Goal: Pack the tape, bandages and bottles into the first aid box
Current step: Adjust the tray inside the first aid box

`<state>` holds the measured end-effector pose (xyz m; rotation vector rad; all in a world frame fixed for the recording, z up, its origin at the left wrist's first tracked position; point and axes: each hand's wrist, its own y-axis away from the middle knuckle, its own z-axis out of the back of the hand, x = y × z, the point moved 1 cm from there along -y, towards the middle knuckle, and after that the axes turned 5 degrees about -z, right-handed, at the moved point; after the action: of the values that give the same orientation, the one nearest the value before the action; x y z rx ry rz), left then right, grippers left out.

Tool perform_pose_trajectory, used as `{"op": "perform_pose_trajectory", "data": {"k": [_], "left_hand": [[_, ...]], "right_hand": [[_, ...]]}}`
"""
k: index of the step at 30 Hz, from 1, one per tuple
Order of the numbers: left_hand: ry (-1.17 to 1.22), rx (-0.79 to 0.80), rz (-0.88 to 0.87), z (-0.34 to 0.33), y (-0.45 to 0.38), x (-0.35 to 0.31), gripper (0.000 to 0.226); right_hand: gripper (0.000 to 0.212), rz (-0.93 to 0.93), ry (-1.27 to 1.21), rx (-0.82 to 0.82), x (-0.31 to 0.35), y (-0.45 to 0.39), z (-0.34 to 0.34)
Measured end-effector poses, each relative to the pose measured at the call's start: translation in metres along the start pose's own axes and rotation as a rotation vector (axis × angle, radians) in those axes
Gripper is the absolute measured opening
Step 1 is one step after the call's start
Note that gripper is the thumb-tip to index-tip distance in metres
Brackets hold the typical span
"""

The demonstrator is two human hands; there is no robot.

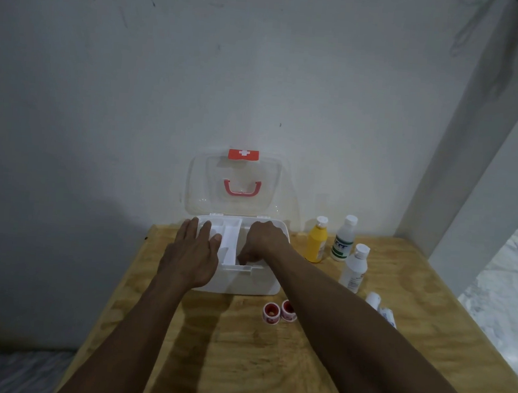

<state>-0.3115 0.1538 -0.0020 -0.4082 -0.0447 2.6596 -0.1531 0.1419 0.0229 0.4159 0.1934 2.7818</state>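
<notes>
The white first aid box (254, 284) stands on the wooden table with its clear lid (237, 176) open against the wall. A white inner tray (229, 240) sits in it. My left hand (194, 253) lies flat on the box's left side, fingers spread over the tray. My right hand (263, 241) reaches down into the right side with its fingers curled; what they touch is hidden. Two red and white tape rolls (279, 312) lie in front of the box. A yellow bottle (316, 244) and two white bottles (343, 238) (354, 269) stand to the right. Wrapped bandage rolls (380, 308) lie beside my right forearm.
The table (238, 365) stands against a grey wall. A white post (472, 151) rises at its back right corner. The right edge of the table drops to a pale marbled floor (505, 277).
</notes>
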Motion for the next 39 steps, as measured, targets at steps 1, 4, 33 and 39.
{"op": "perform_pose_trajectory", "data": {"k": [1, 4, 33, 39], "left_hand": [[0.003, 0.001, -0.002, 0.0, 0.0, 0.0, 0.059], [0.013, 0.011, 0.0, 0.001, 0.0, 0.0, 0.059], [-0.012, 0.011, -0.003, 0.004, 0.001, -0.003, 0.058], [-0.018, 0.013, -0.004, 0.003, 0.002, -0.003, 0.057]], "right_hand": [[0.054, -0.003, 0.009, -0.007, -0.001, 0.0, 0.001], [0.046, -0.013, 0.053, -0.019, -0.002, -0.001, 0.0], [0.033, -0.31, -0.704, 0.419, -0.009, 0.0, 0.01], [0.03, -0.293, -0.678, 0.383, -0.011, -0.002, 0.012]]}}
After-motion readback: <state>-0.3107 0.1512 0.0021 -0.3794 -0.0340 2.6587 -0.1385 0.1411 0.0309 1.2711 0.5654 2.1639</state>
